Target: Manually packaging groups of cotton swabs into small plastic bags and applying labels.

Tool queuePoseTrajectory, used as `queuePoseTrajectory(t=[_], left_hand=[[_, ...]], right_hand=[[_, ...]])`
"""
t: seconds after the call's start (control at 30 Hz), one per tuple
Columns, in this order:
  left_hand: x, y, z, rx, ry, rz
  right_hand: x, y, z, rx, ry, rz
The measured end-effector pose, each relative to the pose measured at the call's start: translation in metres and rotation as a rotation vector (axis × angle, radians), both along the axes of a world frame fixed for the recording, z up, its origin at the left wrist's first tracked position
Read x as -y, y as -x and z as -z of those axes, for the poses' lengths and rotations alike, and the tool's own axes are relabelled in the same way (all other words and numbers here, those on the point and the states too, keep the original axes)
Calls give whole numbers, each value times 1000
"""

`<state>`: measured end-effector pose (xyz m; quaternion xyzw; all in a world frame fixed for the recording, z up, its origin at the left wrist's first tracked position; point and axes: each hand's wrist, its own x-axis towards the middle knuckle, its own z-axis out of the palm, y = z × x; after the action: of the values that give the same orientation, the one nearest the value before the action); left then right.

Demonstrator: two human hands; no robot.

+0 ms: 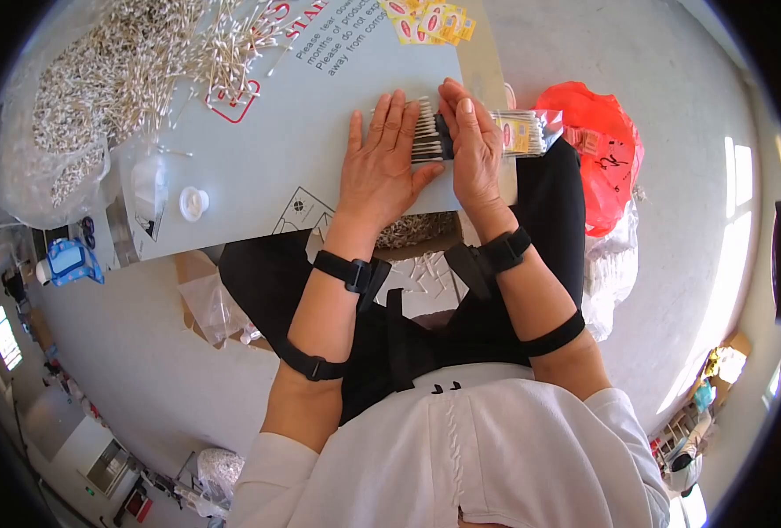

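Observation:
A row of white cotton swabs (426, 132) lies on the pale tabletop between my hands. My left hand (377, 158) rests flat beside the swabs, fingers spread, its fingertips and thumb close to the row. On the other side, my right hand (477, 154) stands on edge with its fingers stretched out, against a dark strip (445, 136) at the swabs' ends. Whether it presses the strip is hidden. Right of that hand, a clear packet of cotton swabs (524, 132) with a yellow label sticks out past the table edge.
A large heap of loose swabs (100, 79) in clear plastic covers the table's far left. Yellow labels (430, 22) lie at the far edge. A small white round container (193, 203) sits near the left. A red plastic bag (593, 154) is right of the table; a box of swabs (419, 231) is below.

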<state>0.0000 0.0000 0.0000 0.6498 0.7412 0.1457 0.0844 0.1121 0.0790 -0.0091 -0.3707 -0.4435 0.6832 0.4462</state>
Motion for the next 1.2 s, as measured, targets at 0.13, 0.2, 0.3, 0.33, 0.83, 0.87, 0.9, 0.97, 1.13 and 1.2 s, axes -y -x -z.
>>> queuePoseTrajectory(t=[0.13,0.2,0.3,0.33,0.83,0.87,0.9,0.97,1.13,1.2], left_hand=[[8,4,-4,-4,22,36],[13,9,-2,5,30,57],[7,14,5,264,-302,-26],[2,11,4,534,-397,-139],[12,16,6,497,-393,-123],[18,13,4,500,-395,-123],[24,10,-2,260,-231,-52],[30,6,-5,22,-68,15],[32,1,-3,-26,27,6],[33,1,-2,-24,24,7]], right_hand=[[13,2,3,-29,14,27],[15,4,3,-43,6,44],[4,10,3,-53,-62,54],[-3,11,4,-2,-109,31],[-10,-7,1,104,-237,82],[-10,-20,-1,280,-287,17],[-9,-28,-5,454,-337,-50],[-2,-36,-10,544,-462,-50],[10,-41,-15,791,-705,-176],[12,-39,-16,828,-741,-189]])
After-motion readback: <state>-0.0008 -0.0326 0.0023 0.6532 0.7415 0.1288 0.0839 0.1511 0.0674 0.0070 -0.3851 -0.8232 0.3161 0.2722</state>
